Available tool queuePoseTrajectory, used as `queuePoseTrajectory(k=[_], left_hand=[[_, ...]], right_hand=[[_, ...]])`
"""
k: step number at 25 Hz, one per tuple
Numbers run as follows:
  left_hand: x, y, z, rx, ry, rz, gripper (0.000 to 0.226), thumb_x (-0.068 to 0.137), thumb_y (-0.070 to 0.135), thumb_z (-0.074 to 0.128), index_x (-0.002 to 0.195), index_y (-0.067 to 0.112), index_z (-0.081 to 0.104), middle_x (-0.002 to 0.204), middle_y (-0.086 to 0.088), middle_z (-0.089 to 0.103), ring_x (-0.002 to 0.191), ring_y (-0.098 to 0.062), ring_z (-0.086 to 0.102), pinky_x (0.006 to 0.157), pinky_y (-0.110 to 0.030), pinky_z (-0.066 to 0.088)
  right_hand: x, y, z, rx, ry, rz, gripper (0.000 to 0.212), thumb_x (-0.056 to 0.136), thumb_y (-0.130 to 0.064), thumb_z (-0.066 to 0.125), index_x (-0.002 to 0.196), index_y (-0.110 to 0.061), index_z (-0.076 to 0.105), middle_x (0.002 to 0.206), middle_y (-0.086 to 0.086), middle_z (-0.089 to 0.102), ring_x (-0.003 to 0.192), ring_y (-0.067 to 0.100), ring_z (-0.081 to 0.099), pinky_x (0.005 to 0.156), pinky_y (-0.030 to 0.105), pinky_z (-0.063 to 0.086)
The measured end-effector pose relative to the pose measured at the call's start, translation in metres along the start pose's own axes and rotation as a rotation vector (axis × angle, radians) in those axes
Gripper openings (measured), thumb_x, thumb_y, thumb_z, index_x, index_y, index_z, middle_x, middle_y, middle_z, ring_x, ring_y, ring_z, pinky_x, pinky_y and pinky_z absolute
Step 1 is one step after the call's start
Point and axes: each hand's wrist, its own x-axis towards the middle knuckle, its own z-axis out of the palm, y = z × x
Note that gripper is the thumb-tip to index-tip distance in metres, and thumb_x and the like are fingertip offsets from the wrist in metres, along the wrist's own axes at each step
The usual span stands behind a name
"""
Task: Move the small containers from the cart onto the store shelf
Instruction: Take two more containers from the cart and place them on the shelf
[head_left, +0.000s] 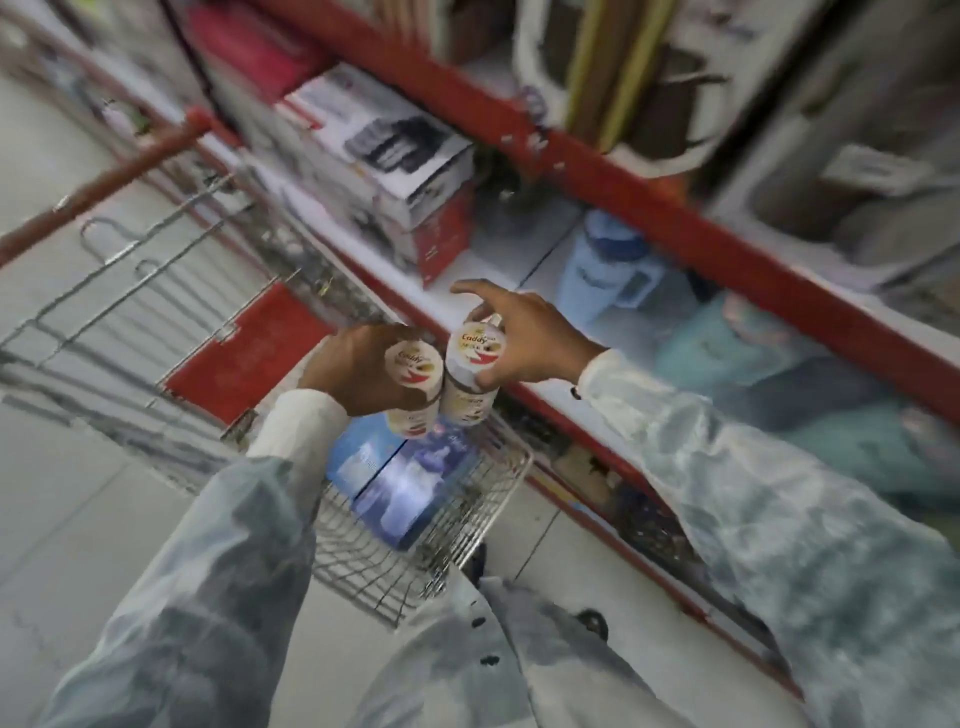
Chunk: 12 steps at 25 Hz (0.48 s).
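I hold two small white containers with red-and-brown printed lids side by side above the wire cart (415, 566). My left hand (358, 371) is shut on the left container (414, 371). The right container (475, 358) sits in my right hand (524, 338), whose index finger points out toward the white shelf board (498, 260). Both containers hang just in front of the shelf's red front edge (545, 405). The view is blurred by motion.
Blue boxes (405, 483) lie in the cart under my hands. On the shelf stand stacked white and red cartons (395, 171) to the left and a pale blue plastic jug (608, 265) to the right. A red shelf rail (675, 218) runs above. The cart handle (104, 182) is far left.
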Motion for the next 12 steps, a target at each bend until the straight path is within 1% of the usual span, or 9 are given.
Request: queuePoseTrajectory(k=[2, 3, 4, 7, 9, 11, 12], left_hand=[[0.006, 0.060, -0.003, 0.045, 0.003, 0.153, 0.075, 0.050, 0.063, 0.078, 0.120, 0.036, 0.070, 0.113, -0.001, 0.072, 0.104, -0.028, 0.070, 0.084, -0.030, 0.051], [0.010, 0.088, -0.001, 0.064, -0.005, 0.211, 0.074, 0.051, 0.063, 0.078, 0.118, 0.034, 0.070, 0.110, -0.002, 0.071, 0.101, -0.029, 0.069, 0.082, -0.031, 0.050], [0.014, 0.115, 0.004, 0.081, -0.011, 0.267, 0.071, 0.053, 0.061, 0.081, 0.117, 0.033, 0.070, 0.109, -0.003, 0.071, 0.100, -0.030, 0.069, 0.082, -0.032, 0.052], [0.019, 0.201, 0.038, 0.136, -0.076, 0.431, 0.061, 0.059, 0.059, 0.083, 0.113, 0.034, 0.069, 0.111, -0.001, 0.071, 0.100, -0.028, 0.070, 0.085, -0.037, 0.057], [0.021, 0.244, 0.064, 0.173, -0.148, 0.515, 0.062, 0.060, 0.058, 0.083, 0.113, 0.030, 0.066, 0.115, -0.001, 0.072, 0.103, -0.028, 0.069, 0.090, -0.041, 0.058], [0.019, 0.285, 0.091, 0.237, -0.193, 0.598, 0.065, 0.061, 0.057, 0.083, 0.116, 0.027, 0.066, 0.117, -0.004, 0.072, 0.106, -0.028, 0.068, 0.092, -0.039, 0.058], [0.018, 0.303, 0.103, 0.260, -0.207, 0.638, 0.069, 0.063, 0.056, 0.083, 0.121, 0.025, 0.065, 0.120, -0.005, 0.071, 0.108, -0.028, 0.068, 0.093, -0.037, 0.056]], right_hand=[[-0.049, 0.026, -0.033, 0.028, 0.112, 0.060, 0.106, 0.051, -0.034, 0.089, 0.142, -0.049, 0.037, 0.119, -0.007, 0.067, 0.089, 0.017, 0.066, 0.074, 0.024, 0.051], [-0.071, 0.039, -0.044, 0.035, 0.161, 0.094, 0.106, 0.051, -0.033, 0.089, 0.141, -0.050, 0.037, 0.119, -0.009, 0.066, 0.088, 0.016, 0.065, 0.071, 0.022, 0.049], [-0.093, 0.053, -0.052, 0.040, 0.204, 0.137, 0.105, 0.051, -0.031, 0.090, 0.141, -0.050, 0.037, 0.119, -0.010, 0.065, 0.088, 0.015, 0.065, 0.071, 0.022, 0.047], [-0.171, 0.100, -0.064, 0.089, 0.338, 0.310, 0.104, 0.053, -0.024, 0.092, 0.141, -0.047, 0.041, 0.126, -0.008, 0.066, 0.102, 0.017, 0.065, 0.082, 0.026, 0.049], [-0.212, 0.129, -0.063, 0.096, 0.399, 0.433, 0.094, 0.056, -0.022, 0.092, 0.140, -0.035, 0.051, 0.133, -0.005, 0.064, 0.117, 0.020, 0.062, 0.095, 0.031, 0.048], [-0.251, 0.154, -0.061, 0.085, 0.450, 0.551, 0.085, 0.060, -0.022, 0.091, 0.137, -0.024, 0.057, 0.142, -0.001, 0.059, 0.130, 0.025, 0.055, 0.107, 0.035, 0.044], [-0.269, 0.165, -0.060, 0.087, 0.464, 0.600, 0.084, 0.061, -0.023, 0.091, 0.138, -0.022, 0.058, 0.146, 0.001, 0.056, 0.135, 0.026, 0.051, 0.112, 0.037, 0.042]])
